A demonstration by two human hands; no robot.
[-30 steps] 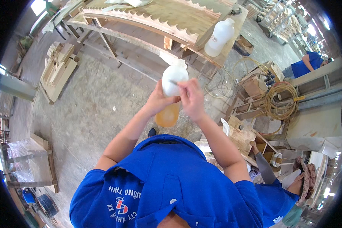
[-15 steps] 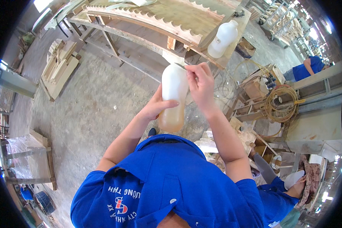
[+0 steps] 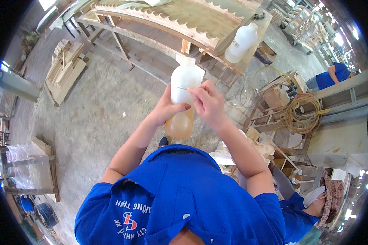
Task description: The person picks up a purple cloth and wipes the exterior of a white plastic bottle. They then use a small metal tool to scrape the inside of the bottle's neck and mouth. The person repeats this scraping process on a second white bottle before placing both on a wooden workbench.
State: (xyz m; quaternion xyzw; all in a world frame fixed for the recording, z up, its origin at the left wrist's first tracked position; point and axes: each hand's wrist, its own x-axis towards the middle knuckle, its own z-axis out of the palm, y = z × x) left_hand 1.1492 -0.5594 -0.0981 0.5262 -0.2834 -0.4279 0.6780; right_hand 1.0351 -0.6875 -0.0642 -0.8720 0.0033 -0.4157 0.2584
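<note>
Since half a second ago, the right hand (image 3: 208, 102) has been lowered along the held bottle (image 3: 180, 96), from its shoulder to its upper wall, and the bottle's neck has been brought into plainer view. Concrete floor (image 3: 102, 98) is spread on the near side of the table (image 3: 163, 29); on the table's right end a second bottle (image 3: 241, 43), white too, is set. Short of the table, the held bottle is supported only by the left hand (image 3: 165, 109), curled round its side with the thumb across the front; were that grip loosened, or the wall pushed too hard, it could be dropped. Yellow liquid (image 3: 180, 126) is seen low inside; it could be spilled by more tilt if the neck is uncapped, which cannot be told. A thin dark strip (image 3: 181, 87) is pinched in the right fingertips against the wall; if it is sharp, the plastic could be pierced or the left thumb nicked by a slip
</note>
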